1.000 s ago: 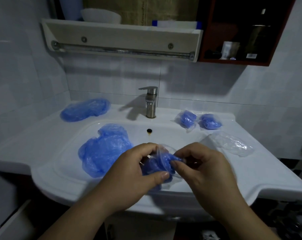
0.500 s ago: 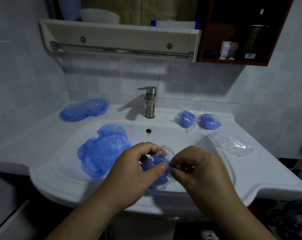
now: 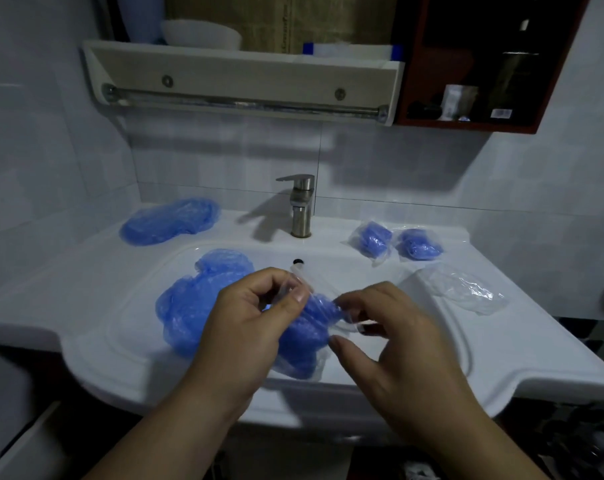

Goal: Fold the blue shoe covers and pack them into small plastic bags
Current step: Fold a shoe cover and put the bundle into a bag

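The left hand (image 3: 248, 327) pinches the top edge of a small clear plastic bag (image 3: 295, 277) between thumb and forefinger, just below the centre of the frame. A folded blue plastic shoe cover (image 3: 307, 337) sits inside this bag, which hangs above the front rim of the white ceramic sink (image 3: 120, 358). The right hand (image 3: 397, 344) has its fingers curled at the bag's right edge with the thumb spread below; whether it actually grasps the plastic cannot be told. A loose heap of blue shoe covers (image 3: 196, 306) lies in the basin, left of the hands. Another crumpled blue cover (image 3: 169, 223) rests on the counter at middle left. Two packed bags (image 3: 373, 239) lie right of the steel tap (image 3: 302, 206), with empty clear bags (image 3: 466, 289) below them.
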